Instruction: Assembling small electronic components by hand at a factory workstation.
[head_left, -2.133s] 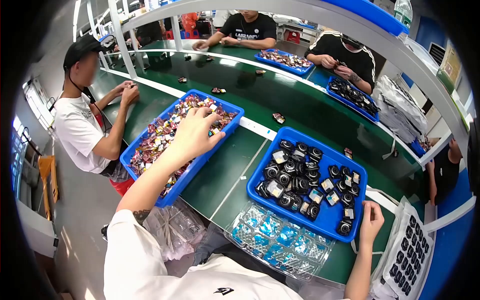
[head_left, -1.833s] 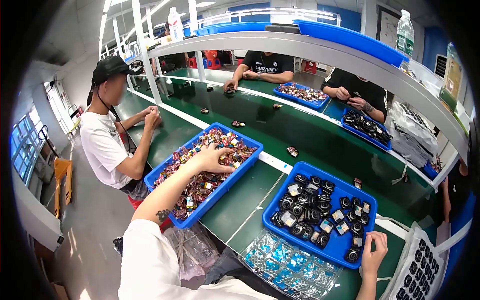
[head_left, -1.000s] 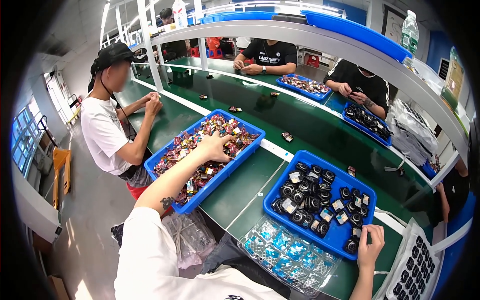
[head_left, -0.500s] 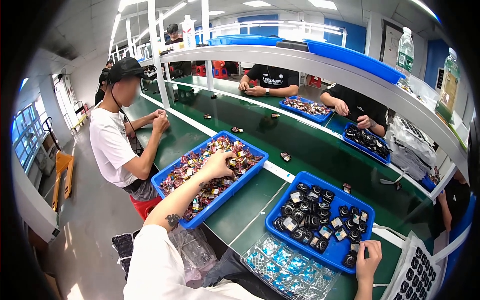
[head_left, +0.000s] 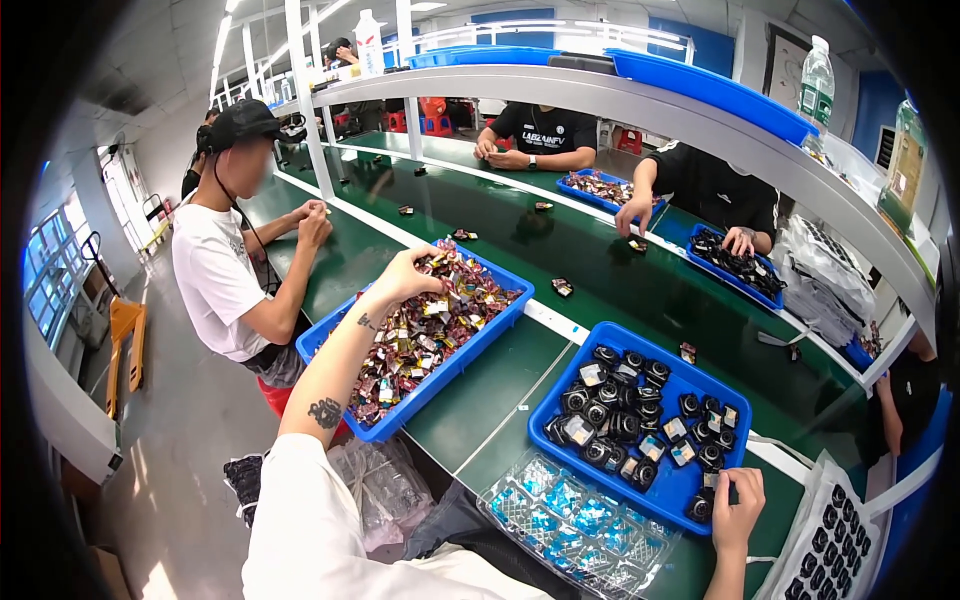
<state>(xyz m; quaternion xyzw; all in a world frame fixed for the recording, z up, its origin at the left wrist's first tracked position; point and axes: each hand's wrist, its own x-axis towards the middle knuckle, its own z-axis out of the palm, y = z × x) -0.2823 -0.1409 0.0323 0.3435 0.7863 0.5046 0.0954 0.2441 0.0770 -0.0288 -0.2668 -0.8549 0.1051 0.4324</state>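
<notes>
— Blue plastic was what both your hands worked over. Your left hand (head_left: 405, 278) lay far out over the long blue tray (head_left: 352, 398) of mixed small parts (head_left: 425, 325), fingers curled down into the heap near its far end. Whether they had pinched a piece I could not tell; the fingertips were buried among the parts.

— And your right hand?

— Your right hand (head_left: 738, 497) sat at the near right corner of the other blue tray (head_left: 560, 385), the one with the round black parts (head_left: 625, 415) laid in loose rows. Its fingers were closed around something small and dark at the rim; what it was I could not make out.

— Which way did the heap lie from you?

— Away and to your left. That tray's long axis ran diagonally, near-left to far-right, and your forearm followed the same line, so your left hand was plainly the nearer one to it. The black parts lay just beside your right hand, toward the middle.

— Room to move?

— A bare strip of green bench (head_left: 500, 385) separated the two trays. A clear blister tray (head_left: 575, 510) sat just beside the right tray's near edge, close to your body. A person in a white shirt (head_left: 215, 280) stood near the left tray's outer side, so that edge was crowded.
</notes>
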